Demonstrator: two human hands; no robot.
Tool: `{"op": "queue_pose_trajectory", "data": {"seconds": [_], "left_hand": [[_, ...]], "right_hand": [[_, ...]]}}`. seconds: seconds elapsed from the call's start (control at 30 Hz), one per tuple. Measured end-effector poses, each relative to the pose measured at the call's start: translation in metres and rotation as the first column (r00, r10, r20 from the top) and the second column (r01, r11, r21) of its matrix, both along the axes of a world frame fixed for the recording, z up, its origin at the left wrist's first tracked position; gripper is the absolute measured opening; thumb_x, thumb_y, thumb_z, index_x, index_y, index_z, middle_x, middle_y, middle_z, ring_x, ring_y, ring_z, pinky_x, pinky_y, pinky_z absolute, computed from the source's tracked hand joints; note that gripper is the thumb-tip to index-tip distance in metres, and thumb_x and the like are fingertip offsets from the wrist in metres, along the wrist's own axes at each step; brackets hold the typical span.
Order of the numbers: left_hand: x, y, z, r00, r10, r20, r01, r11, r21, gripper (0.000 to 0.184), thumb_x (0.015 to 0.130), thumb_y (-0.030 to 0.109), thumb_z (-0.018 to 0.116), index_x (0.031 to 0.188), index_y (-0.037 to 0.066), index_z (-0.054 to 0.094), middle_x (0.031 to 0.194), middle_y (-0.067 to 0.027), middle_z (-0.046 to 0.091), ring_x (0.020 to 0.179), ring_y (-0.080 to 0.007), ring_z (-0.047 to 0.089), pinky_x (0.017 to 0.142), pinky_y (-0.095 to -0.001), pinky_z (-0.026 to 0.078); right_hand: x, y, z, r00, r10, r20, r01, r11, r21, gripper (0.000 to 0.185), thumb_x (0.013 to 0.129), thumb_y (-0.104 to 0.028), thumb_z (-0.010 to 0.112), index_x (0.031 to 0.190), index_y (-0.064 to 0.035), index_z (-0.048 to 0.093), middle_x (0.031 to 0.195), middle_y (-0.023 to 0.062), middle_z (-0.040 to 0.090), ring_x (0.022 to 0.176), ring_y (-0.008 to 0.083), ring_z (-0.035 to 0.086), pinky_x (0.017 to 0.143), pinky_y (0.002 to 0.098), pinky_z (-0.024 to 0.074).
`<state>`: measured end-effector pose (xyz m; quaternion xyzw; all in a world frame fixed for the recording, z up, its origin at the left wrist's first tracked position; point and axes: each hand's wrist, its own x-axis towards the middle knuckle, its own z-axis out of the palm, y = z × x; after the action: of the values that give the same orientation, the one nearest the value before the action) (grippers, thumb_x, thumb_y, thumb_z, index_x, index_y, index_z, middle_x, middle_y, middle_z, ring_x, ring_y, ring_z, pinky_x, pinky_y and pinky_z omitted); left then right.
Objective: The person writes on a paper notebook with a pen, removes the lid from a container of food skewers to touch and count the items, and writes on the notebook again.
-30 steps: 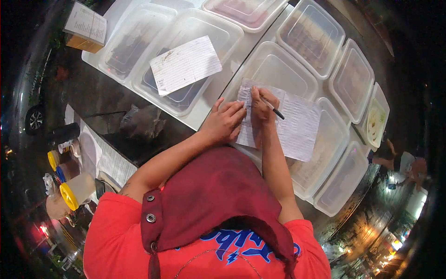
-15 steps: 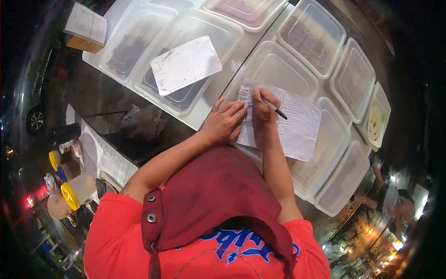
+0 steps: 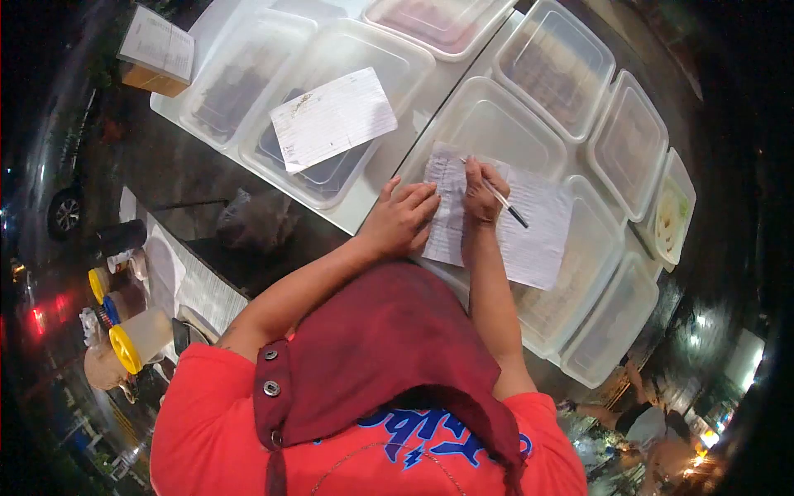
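My right hand [image 3: 485, 192] is closed round a pen [image 3: 506, 203] with a black end, its tip over the written sheet of paper [image 3: 533, 223]. That creased sheet lies across the lids of clear plastic containers [image 3: 496, 124]. My left hand [image 3: 403, 217] lies flat with fingers spread, its fingertips at the sheet's left edge. To the upper left, a second lined paper [image 3: 333, 118] rests on another lidded container [image 3: 389, 51].
More lidded containers [image 3: 556, 68] stand on the white table [image 3: 360, 186]. A small box [image 3: 157, 51] sits at its far left corner. Jars with yellow lids [image 3: 126, 348] are at the lower left. Another person [image 3: 648, 426] is in the lower right background.
My right hand has shifted slightly to the right along the sheet, and the pen's tip now shows. My left hand has stayed in place. The background person has moved down and to the left.
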<state>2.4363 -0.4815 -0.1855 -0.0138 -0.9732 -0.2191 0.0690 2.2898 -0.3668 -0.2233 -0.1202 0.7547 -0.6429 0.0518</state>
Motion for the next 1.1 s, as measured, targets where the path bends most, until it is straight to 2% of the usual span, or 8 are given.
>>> {"op": "queue_pose_trajectory", "data": {"seconds": [0.23, 0.33, 0.43, 0.53, 0.63, 0.77, 0.93, 1.1], "left_hand": [[0.000, 0.001, -0.004, 1.000, 0.003, -0.021, -0.003, 1.000, -0.031, 0.049, 0.079, 0.026, 0.064, 0.124, 0.011, 0.052, 0.135, -0.0067, 0.047, 0.125, -0.0228, 0.042, 0.109, -0.0519, 0.019], [0.000, 0.002, -0.002, 1.000, 0.004, -0.030, -0.005, 1.000, -0.011, 0.047, 0.080, 0.025, 0.061, 0.122, 0.008, 0.053, 0.133, -0.0078, 0.048, 0.125, -0.0220, 0.042, 0.108, -0.0536, 0.021], [0.000, 0.001, -0.001, 0.999, -0.006, -0.050, 0.006, 1.000, 0.003, 0.046, 0.080, 0.024, 0.061, 0.122, 0.007, 0.053, 0.132, -0.0088, 0.048, 0.125, -0.0225, 0.043, 0.108, -0.0539, 0.021], [0.001, 0.002, 0.002, 1.000, 0.005, -0.023, -0.005, 1.000, 0.011, 0.048, 0.079, 0.026, 0.064, 0.123, 0.010, 0.054, 0.134, -0.0072, 0.047, 0.124, -0.0238, 0.043, 0.109, -0.0526, 0.020], [0.000, 0.003, -0.001, 0.999, 0.012, -0.040, -0.011, 1.000, 0.016, 0.048, 0.078, 0.025, 0.064, 0.122, 0.009, 0.054, 0.134, -0.0073, 0.048, 0.124, -0.0240, 0.043, 0.109, -0.0526, 0.021], [-0.002, 0.002, -0.001, 1.000, 0.002, -0.025, -0.002, 1.000, 0.009, 0.048, 0.079, 0.025, 0.064, 0.123, 0.010, 0.053, 0.133, -0.0071, 0.048, 0.125, -0.0237, 0.043, 0.109, -0.0526, 0.020], [0.000, 0.002, -0.006, 0.998, 0.006, -0.059, -0.005, 1.000, 0.011, 0.046, 0.078, 0.024, 0.063, 0.121, 0.009, 0.054, 0.133, -0.0079, 0.049, 0.125, -0.0229, 0.043, 0.108, -0.0536, 0.020], [0.001, 0.004, -0.008, 0.998, 0.007, -0.057, -0.004, 0.999, 0.036, 0.046, 0.078, 0.023, 0.063, 0.121, 0.009, 0.053, 0.132, -0.0085, 0.049, 0.123, -0.0256, 0.044, 0.107, -0.0551, 0.022]], "right_hand": [[-0.015, 0.011, -0.007, 0.992, -0.083, 0.093, 0.096, 0.984, -0.151, 0.028, 0.090, -0.022, 0.060, 0.072, -0.0005, 0.063, 0.059, -0.0025, 0.049, 0.054, 0.0100, 0.042, 0.052, 0.0263, 0.0348], [-0.015, 0.021, 0.017, 0.895, 0.136, 0.426, 0.133, 0.828, -0.545, 0.021, 0.092, -0.022, 0.058, 0.096, -0.0031, 0.064, 0.075, -0.0029, 0.054, 0.060, 0.0076, 0.048, 0.053, 0.0231, 0.0374], [0.001, 0.026, 0.101, 0.941, 0.071, 0.332, 0.197, 0.681, -0.705, 0.025, 0.094, -0.020, 0.053, 0.114, -0.0053, 0.056, 0.079, 0.0010, 0.057, 0.058, 0.0126, 0.050, 0.054, 0.0327, 0.0415], [0.054, 0.079, 0.189, 0.950, 0.310, -0.043, -0.194, 0.474, -0.859, 0.031, 0.094, -0.030, 0.050, 0.120, -0.0118, 0.056, 0.081, 0.0000, 0.058, 0.054, 0.0119, 0.049, 0.053, 0.0243, 0.0420], [0.090, 0.069, 0.289, 0.622, 0.433, -0.652, -0.722, -0.006, -0.692, 0.023, 0.094, -0.030, 0.045, 0.105, -0.0128, 0.058, 0.075, 0.0023, 0.059, 0.048, 0.0152, 0.052, 0.043, 0.0275, 0.0404], [0.090, 0.085, 0.288, 0.103, 0.507, -0.856, -0.904, -0.311, -0.293, 0.032, 0.093, -0.038, 0.045, 0.075, -0.0115, 0.046, 0.065, 0.0076, 0.046, 0.055, 0.0230, 0.048, 0.047, 0.0382, 0.0363], [0.104, 0.098, 0.329, 0.291, 0.760, -0.581, -0.859, -0.059, -0.508, 0.049, 0.090, -0.053, 0.051, 0.107, -0.0090, 0.066, 0.084, 0.0112, 0.064, 0.065, 0.0216, 0.055, 0.056, 0.0339, 0.0437], [0.077, 0.084, 0.302, 0.164, 0.580, -0.798, -0.877, -0.285, -0.387, 0.018, 0.093, -0.026, 0.048, 0.092, -0.0104, 0.057, 0.075, 0.0069, 0.058, 0.056, 0.0169, 0.055, 0.046, 0.0284, 0.0396]]}}
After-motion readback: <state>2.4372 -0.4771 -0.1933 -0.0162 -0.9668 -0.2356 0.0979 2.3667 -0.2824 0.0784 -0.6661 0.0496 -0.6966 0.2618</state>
